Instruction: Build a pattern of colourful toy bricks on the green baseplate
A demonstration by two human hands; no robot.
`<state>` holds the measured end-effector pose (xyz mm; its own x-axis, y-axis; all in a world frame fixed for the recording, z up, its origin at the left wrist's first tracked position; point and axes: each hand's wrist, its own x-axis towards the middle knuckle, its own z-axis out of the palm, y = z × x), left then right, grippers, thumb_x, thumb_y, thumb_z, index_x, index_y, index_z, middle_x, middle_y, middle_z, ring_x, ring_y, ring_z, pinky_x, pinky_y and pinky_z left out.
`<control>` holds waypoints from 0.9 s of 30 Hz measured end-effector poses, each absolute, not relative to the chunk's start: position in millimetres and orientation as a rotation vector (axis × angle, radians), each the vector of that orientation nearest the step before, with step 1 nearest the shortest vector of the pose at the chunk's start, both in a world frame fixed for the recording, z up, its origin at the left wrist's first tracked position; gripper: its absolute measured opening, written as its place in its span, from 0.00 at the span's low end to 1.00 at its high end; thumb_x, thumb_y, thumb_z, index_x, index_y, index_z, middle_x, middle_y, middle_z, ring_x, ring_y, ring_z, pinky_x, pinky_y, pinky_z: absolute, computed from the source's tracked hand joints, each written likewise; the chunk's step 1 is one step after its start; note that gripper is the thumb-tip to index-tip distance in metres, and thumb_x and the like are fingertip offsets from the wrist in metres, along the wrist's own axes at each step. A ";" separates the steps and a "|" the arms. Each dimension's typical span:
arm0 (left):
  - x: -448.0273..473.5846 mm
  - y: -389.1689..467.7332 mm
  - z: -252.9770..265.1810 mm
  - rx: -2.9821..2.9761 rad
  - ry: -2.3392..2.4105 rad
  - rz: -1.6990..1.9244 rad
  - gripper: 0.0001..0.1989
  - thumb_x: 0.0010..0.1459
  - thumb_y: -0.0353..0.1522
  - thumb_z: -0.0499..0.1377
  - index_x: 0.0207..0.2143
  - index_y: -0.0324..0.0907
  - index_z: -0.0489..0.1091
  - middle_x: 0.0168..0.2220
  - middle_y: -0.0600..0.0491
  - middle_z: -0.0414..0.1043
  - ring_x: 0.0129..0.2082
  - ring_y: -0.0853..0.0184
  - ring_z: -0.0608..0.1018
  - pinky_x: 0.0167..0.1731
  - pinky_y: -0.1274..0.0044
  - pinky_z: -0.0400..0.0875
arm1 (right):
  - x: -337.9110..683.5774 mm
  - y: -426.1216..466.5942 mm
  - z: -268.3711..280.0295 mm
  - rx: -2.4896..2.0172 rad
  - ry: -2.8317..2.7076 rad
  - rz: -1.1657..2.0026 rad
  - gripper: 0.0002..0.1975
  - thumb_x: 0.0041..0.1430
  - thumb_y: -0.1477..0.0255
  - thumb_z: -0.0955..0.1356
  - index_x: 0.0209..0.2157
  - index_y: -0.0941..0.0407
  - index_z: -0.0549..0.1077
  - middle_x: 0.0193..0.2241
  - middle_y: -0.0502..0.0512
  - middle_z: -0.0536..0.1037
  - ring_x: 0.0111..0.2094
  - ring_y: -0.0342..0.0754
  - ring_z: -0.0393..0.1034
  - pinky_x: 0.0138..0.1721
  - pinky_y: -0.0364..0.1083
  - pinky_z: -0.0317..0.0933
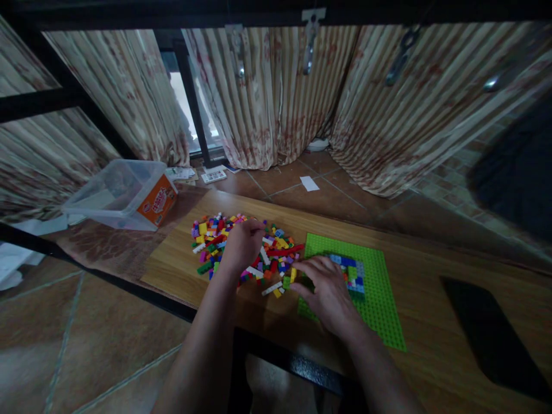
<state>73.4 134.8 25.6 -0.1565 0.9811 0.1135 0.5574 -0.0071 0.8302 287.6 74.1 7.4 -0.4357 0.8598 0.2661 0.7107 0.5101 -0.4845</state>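
Over the heap of loose toy building bricks (224, 237), my left hand (244, 244) is closed in a pinch; whatever its fingertips hold is hidden. My right hand (325, 290) reaches across the left part of a green studded baseplate (382, 305). Between its thumb and index fingertip, at the heap's right edge, is an upright yellow brick (293, 275). A small structure of blue, light blue and green bricks (356, 273) stands on the baseplate, just beyond my right hand and partly hidden by it. A long red brick (287, 250) lies in the heap between my hands.
On the left stands a clear plastic bin (116, 198) with an orange label. A dark flat slab (487, 328) lies on the wooden tabletop (425, 282) at right. A black metal bar (297, 365) runs along the near edge. Striped curtains (276, 92) hang behind.
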 end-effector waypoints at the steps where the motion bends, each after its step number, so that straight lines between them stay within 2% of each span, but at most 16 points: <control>1: 72.3 132.9 27.8 1.634 1.771 1.004 0.10 0.53 0.29 0.55 0.31 0.38 0.76 0.27 0.54 0.76 0.29 0.67 0.75 0.31 0.79 0.67 | 286.9 74.7 6.9 -1.295 -2.275 0.417 0.17 0.56 0.66 0.71 0.48 0.50 0.73 0.42 0.54 0.78 0.46 0.56 0.66 0.47 0.56 0.57; 7: 81.3 123.3 38.0 1.861 1.703 0.730 0.11 0.49 0.24 0.56 0.30 0.42 0.78 0.32 0.52 0.79 0.34 0.64 0.78 0.40 0.76 0.69 | 283.6 76.4 2.7 -1.305 -2.238 0.418 0.17 0.57 0.71 0.70 0.49 0.49 0.72 0.39 0.52 0.79 0.43 0.54 0.67 0.47 0.55 0.57; 12: 93.7 117.3 40.6 2.091 1.688 0.493 0.09 0.47 0.24 0.59 0.27 0.45 0.77 0.31 0.52 0.77 0.33 0.64 0.76 0.35 0.76 0.68 | 283.1 76.5 0.5 -1.296 -2.216 0.408 0.11 0.60 0.70 0.68 0.45 0.51 0.73 0.38 0.53 0.79 0.42 0.54 0.67 0.46 0.55 0.57; 18: 98.4 116.4 35.4 2.126 1.785 0.427 0.08 0.48 0.25 0.58 0.26 0.44 0.76 0.29 0.50 0.75 0.32 0.62 0.76 0.34 0.75 0.66 | 289.1 75.7 5.1 -1.291 -2.191 0.413 0.08 0.62 0.69 0.66 0.42 0.50 0.75 0.37 0.53 0.79 0.42 0.53 0.68 0.46 0.54 0.58; 22: 95.1 117.8 36.9 2.127 1.798 0.478 0.07 0.50 0.25 0.58 0.28 0.43 0.75 0.31 0.49 0.76 0.33 0.62 0.76 0.35 0.76 0.66 | 301.5 77.0 13.2 -1.323 -2.096 0.365 0.08 0.62 0.69 0.65 0.40 0.50 0.76 0.35 0.52 0.79 0.40 0.52 0.69 0.46 0.55 0.59; 27: 102.1 119.0 44.0 1.981 1.593 0.772 0.06 0.55 0.28 0.57 0.33 0.40 0.74 0.33 0.50 0.77 0.34 0.64 0.76 0.37 0.76 0.68 | 328.7 80.5 20.5 -1.382 -1.811 0.298 0.09 0.62 0.67 0.65 0.39 0.51 0.77 0.36 0.54 0.80 0.40 0.52 0.71 0.46 0.54 0.62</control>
